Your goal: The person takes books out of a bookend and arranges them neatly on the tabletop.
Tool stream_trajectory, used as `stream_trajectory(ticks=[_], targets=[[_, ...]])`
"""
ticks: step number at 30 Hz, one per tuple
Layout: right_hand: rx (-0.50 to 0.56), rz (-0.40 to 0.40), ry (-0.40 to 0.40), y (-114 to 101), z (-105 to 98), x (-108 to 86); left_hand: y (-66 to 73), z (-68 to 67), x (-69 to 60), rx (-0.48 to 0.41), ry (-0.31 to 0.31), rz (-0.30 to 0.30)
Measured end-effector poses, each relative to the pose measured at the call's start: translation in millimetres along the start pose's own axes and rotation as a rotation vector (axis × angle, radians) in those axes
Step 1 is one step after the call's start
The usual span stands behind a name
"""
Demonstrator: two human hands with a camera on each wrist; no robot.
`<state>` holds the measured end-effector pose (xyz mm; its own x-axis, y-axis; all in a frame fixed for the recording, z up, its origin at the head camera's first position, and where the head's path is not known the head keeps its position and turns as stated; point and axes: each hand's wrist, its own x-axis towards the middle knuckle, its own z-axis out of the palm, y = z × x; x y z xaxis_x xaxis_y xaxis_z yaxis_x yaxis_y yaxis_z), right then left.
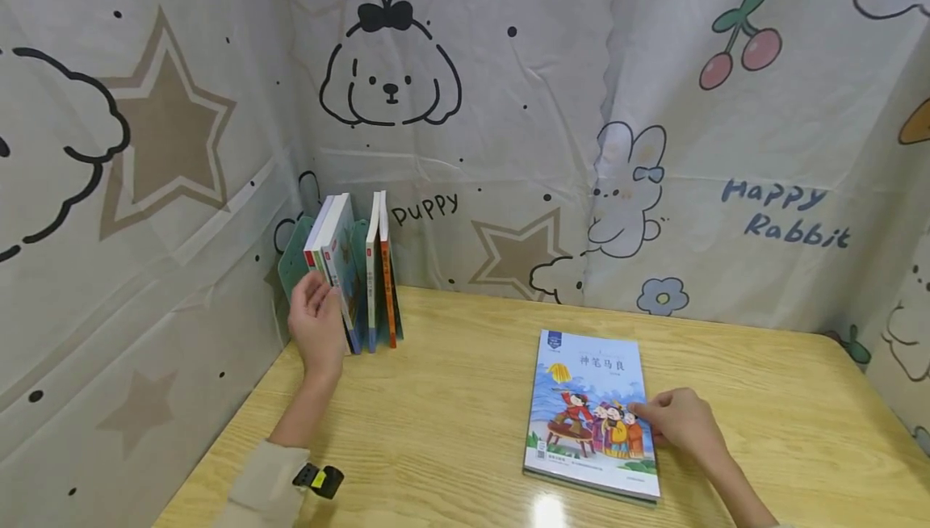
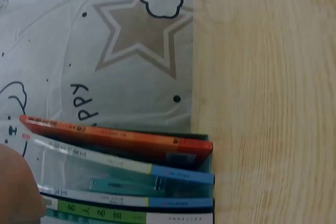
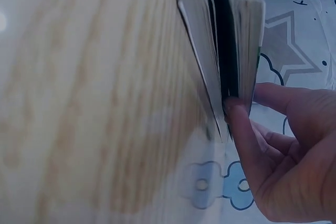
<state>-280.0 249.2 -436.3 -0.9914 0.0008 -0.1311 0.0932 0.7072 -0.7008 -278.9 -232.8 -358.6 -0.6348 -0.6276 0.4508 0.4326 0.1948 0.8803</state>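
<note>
**Pinching a blue book (image 1: pixel 584 419) at right, bending fingers by upright books (image 1: pixel 343 245) at left**

Reaches in from the lower right with a slanting forearm, turning the right hand (image 1: pixel 686 425) inward at the blue book's right edge. Pinches that edge, with one digit on the cover and another against the pages, beside a dark gap between them; folds the remaining fingers below. Has the blue book flat on the table (image 1: pixel 436 423), cover up, right of the middle and well apart from the upright books.

Holds the left forearm up from the lower left, in a pale sleeve (image 1: pixel 265 475) with a black device (image 1: pixel 318 480) at the cuff. Places the left hand (image 1: pixel 317 326) before the row's left part, near the spines and a green bookend (image 1: pixel 294 257), well left of the orange book (image 1: pixel 387 286). Curls the left fingers inward; cannot tell whether gripping or merely near, with only a blurred, rounded part showing in the left wrist view.
</note>
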Motion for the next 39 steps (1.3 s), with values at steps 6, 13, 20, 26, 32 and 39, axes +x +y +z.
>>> stream_trajectory(ticks=[6,13,20,26,32,39], targets=[[-0.029,-0.024,0.006,1.0,0.3,-1.7,-6.0,-8.1,17.0,0.125,0.005,-0.050],[0.016,-0.031,-0.004,3.8,-0.3,-0.3,-27.7,-16.9,27.8,0.327,-0.111,-0.059],[0.043,-0.017,-0.007,7.0,1.1,0.2,-43.2,-21.9,32.2,0.438,-0.114,0.041],[0.074,-0.016,-0.003,8.4,0.4,0.5,-44.3,-20.2,33.8,0.484,-0.046,0.037],[0.076,-0.014,-0.008,8.6,0.3,1.6,-43.0,-19.1,33.5,0.472,0.025,0.053],[0.092,0.004,-0.009,4.2,-4.3,-0.3,-45.4,-19.7,33.5,0.483,0.014,0.073]])
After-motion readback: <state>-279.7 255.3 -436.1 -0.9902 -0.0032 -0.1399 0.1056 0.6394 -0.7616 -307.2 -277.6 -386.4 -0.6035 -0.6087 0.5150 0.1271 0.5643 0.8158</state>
